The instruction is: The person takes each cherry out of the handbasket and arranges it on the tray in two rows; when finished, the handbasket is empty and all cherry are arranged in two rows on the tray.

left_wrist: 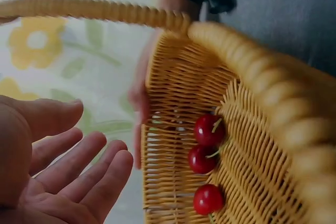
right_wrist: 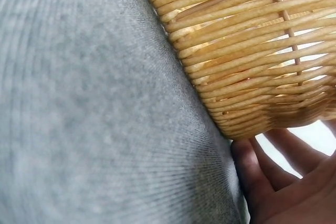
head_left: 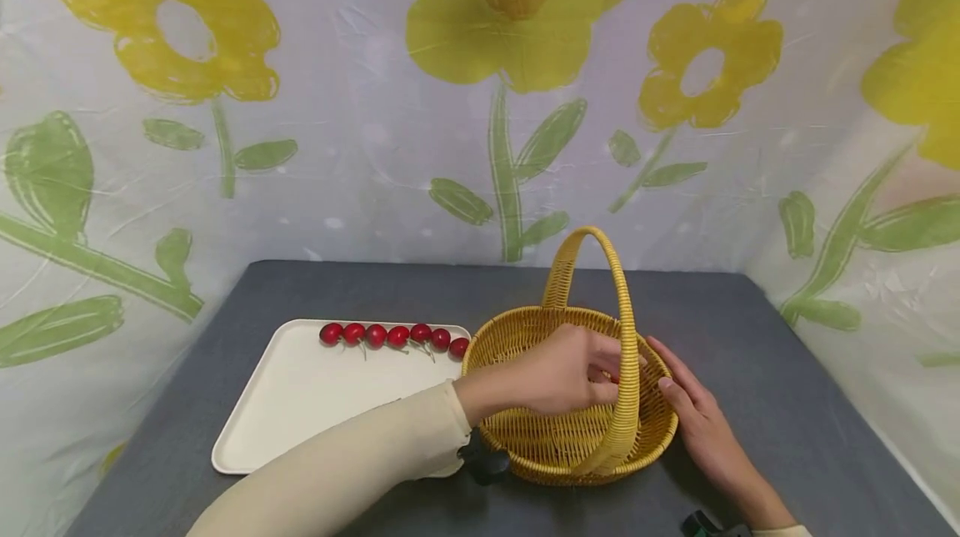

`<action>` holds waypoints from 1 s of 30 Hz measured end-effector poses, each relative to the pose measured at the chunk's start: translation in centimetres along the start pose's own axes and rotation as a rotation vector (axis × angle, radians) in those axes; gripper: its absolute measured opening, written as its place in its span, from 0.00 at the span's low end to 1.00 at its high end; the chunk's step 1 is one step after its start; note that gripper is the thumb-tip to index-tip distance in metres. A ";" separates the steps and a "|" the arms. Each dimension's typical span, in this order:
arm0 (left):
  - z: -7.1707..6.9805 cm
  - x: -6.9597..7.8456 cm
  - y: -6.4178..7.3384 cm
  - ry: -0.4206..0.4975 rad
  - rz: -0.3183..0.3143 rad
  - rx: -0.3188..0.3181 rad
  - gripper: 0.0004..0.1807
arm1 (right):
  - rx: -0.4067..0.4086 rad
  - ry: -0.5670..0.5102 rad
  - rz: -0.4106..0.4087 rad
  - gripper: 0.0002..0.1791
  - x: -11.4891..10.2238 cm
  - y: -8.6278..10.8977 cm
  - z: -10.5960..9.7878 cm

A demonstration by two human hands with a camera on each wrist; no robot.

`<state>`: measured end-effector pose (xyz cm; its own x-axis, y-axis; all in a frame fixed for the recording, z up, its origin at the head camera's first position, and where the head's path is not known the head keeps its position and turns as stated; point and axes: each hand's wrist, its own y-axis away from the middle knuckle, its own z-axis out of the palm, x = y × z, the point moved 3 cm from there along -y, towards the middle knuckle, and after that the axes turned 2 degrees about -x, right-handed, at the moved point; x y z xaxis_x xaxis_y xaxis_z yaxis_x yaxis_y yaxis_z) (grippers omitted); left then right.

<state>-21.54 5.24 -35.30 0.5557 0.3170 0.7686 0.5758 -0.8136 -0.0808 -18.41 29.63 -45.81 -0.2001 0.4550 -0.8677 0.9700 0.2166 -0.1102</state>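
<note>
A yellow wicker basket (head_left: pixel 525 445) with a tall arched handle stands on the table. My left hand (head_left: pixel 558 370) reaches inside it, past the handle; in the left wrist view its fingers (left_wrist: pixel 94 182) extend loosely with nothing between them. Several red cherries, among them this cherry (left_wrist: pixel 209 129), lie inside near the basket wall; the head view mostly hides them behind the hand and handle. My right hand (head_left: pixel 705 429) rests against the basket's right side, thumb at the rim. In the right wrist view its extended fingers (right_wrist: pixel 252 166) touch the outer weave low down.
Left of the basket lies a white rectangular tray (head_left: pixel 315 404), with a row of several cherries (head_left: pixel 375 336) along its far edge. My left forearm crosses over the tray's near corner. A grey cloth covers the table (head_left: pixel 810 404), and a flower-printed curtain (head_left: pixel 337 145) stands behind.
</note>
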 end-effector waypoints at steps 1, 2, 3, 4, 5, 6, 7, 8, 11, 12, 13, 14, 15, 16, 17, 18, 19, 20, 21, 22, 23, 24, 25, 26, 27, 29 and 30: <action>0.2 0.0 -0.6 -0.037 0.011 -0.015 0.21 | 0.003 0.007 0.000 0.29 0.0 0.0 0.0; 0.4 0.1 -1.2 -0.081 0.020 -0.029 0.21 | 0.008 0.019 0.001 0.29 0.0 0.0 -0.1; 0.5 0.2 -1.7 -0.129 0.025 -0.045 0.22 | 0.012 0.027 0.001 0.29 0.0 0.1 -0.1; 0.6 0.3 -2.2 -0.182 0.033 -0.066 0.22 | 0.017 0.034 0.002 0.29 0.0 0.1 -0.1; 0.6 0.4 -2.7 -0.242 0.043 -0.095 0.22 | 0.022 0.043 0.004 0.29 0.0 0.1 -0.1; 0.7 0.4 -3.1 -0.299 0.051 -0.127 0.22 | 0.025 0.046 0.004 0.29 0.0 0.1 -0.2; 0.8 0.5 -3.5 -0.354 0.052 -0.162 0.22 | 0.025 0.048 0.005 0.29 -0.1 0.1 -0.2; 0.9 0.5 -3.8 -0.406 0.047 -0.201 0.23 | 0.026 0.053 0.005 0.29 -0.1 0.1 -0.2; 1.5 0.4 -4.5 -0.538 0.024 -0.338 0.23 | 0.017 0.036 0.001 0.29 -0.1 0.0 -0.1; 1.8 0.3 -4.7 -0.573 0.013 -0.386 0.23 | 0.013 0.022 -0.003 0.29 -0.1 0.0 -0.1; 2.1 0.3 -4.8 -0.609 0.003 -0.437 0.23 | 0.012 0.013 -0.008 0.29 -0.1 0.0 -0.1; 2.5 0.2 -4.9 -0.631 -0.012 -0.484 0.23 | 0.009 0.001 -0.013 0.29 0.0 0.0 -0.1; 2.9 0.2 -5.0 -0.657 -0.018 -0.526 0.22 | 0.006 -0.013 -0.018 0.29 0.0 0.0 -0.1; 3.3 0.1 -5.0 -0.684 -0.020 -0.561 0.22 | 0.004 -0.019 -0.022 0.29 0.0 -0.1 -0.1; 3.6 0.1 -4.9 -0.683 -0.023 -0.585 0.19 | 0.003 -0.022 -0.024 0.29 0.0 -0.1 0.0; 3.8 0.0 -4.8 -0.679 -0.034 -0.602 0.15 | 0.002 -0.019 -0.024 0.29 0.0 -0.1 0.0; 4.0 0.0 -4.7 -0.667 -0.054 -0.606 0.12 | 0.003 -0.013 -0.023 0.29 0.0 -0.1 0.0; 4.1 -0.1 -4.6 -0.650 -0.088 -0.598 0.10 | 0.003 -0.006 -0.020 0.29 0.0 -0.1 0.1; 4.2 -0.2 -4.5 -0.646 -0.106 -0.584 0.09 | 0.005 0.002 -0.019 0.29 0.0 -0.1 0.1; 4.2 -0.3 -4.4 -0.635 -0.135 -0.566 0.11 | 0.006 0.010 -0.016 0.29 0.0 -0.1 0.1; 4.1 -0.4 -4.2 -0.625 -0.166 -0.548 0.14 | 0.007 0.014 -0.015 0.29 0.0 -0.1 0.1; 4.0 -0.5 -4.1 -0.635 -0.189 -0.527 0.16 | 0.008 0.018 -0.014 0.29 0.0 -0.1 0.1; 3.8 -0.5 -4.1 -0.650 -0.199 -0.507 0.16 | 0.007 0.017 -0.014 0.29 0.0 -0.1 0.1; 3.6 -0.5 -4.0 -0.657 -0.201 -0.484 0.17 | 0.006 0.013 -0.015 0.29 0.1 -0.1 0.0; 3.4 -0.4 -3.9 -0.655 -0.191 -0.466 0.17 | 0.006 0.009 -0.017 0.29 0.1 -0.1 0.0; 2.9 -0.3 -3.8 -0.629 -0.169 -0.431 0.18 | 0.006 0.004 -0.021 0.29 0.1 -0.1 0.0; 2.6 -0.2 -3.7 -0.603 -0.155 -0.416 0.18 | 0.006 0.002 -0.023 0.29 0.2 -0.1 0.0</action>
<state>-22.23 9.40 -36.78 0.7879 0.5580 0.2605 0.4664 -0.8169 0.3393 -18.52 29.68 -45.94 -0.2226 0.4517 -0.8639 0.9660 0.2216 -0.1330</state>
